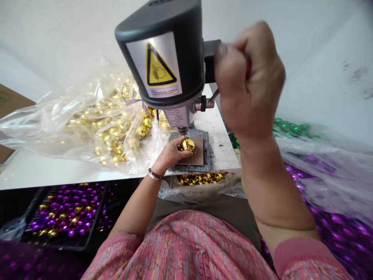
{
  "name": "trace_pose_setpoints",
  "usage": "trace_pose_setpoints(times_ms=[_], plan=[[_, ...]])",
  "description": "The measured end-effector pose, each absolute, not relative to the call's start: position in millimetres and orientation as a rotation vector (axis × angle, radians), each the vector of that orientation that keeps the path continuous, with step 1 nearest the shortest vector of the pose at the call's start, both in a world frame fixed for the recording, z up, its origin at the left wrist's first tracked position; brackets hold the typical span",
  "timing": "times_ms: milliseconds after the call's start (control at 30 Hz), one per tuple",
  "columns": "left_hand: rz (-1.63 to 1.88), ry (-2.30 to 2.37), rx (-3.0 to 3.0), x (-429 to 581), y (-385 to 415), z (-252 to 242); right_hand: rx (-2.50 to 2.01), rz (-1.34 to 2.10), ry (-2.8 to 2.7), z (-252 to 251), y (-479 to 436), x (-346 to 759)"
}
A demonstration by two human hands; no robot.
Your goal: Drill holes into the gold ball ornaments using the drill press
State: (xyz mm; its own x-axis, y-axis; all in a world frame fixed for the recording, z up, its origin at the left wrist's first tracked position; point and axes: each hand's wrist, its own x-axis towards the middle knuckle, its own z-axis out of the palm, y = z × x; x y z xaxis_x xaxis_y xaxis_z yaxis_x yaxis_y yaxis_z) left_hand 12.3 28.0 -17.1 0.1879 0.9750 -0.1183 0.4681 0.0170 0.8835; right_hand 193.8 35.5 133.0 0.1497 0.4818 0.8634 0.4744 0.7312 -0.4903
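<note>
A dark bench drill press [166, 58] with a yellow warning label stands on a white table [43, 171]. My left hand [171, 153] pinches a shiny gold ball [187, 144] on the brown pad [198, 155] of the drill's base, right under the spindle tip [182, 130]. A bead bracelet is on that wrist. My right hand [247, 81] is raised at the machine's right side, fist closed round the feed lever, whose red knob [247, 66] peeks between the fingers.
A clear plastic bag of gold balls [96, 124] lies on the table to the left. Below the table edge sit a bag of gold balls [201, 179], a black crate of purple and gold balls [67, 214], and bags of purple [335, 217] and green balls [291, 128] at right.
</note>
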Motion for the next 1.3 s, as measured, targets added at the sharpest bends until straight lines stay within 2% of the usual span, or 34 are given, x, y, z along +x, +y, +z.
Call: trace_pose_setpoints(times_ms=[200,333,1067,1167,1300], plan=[[0.756,1.326,1.657,14.3,23.8,-12.5,-1.103,-0.363,-1.645,93.5,-11.2,200.3],[0.757,1.361,1.698,12.7,23.7,-14.6,-1.037,-0.46,-1.659,65.8,-12.7,199.9],[0.756,1.415,1.729,11.8,18.8,-19.2,-0.741,-0.286,-1.522,-3.1,7.7,193.9],[0.741,1.443,1.74,12.2,18.4,-20.2,-0.768,-0.243,-1.466,6.1,3.7,190.7],[0.735,1.526,1.756,15.9,16.6,-22.4,-0.9,-0.143,-1.354,58.0,-3.9,183.1]])
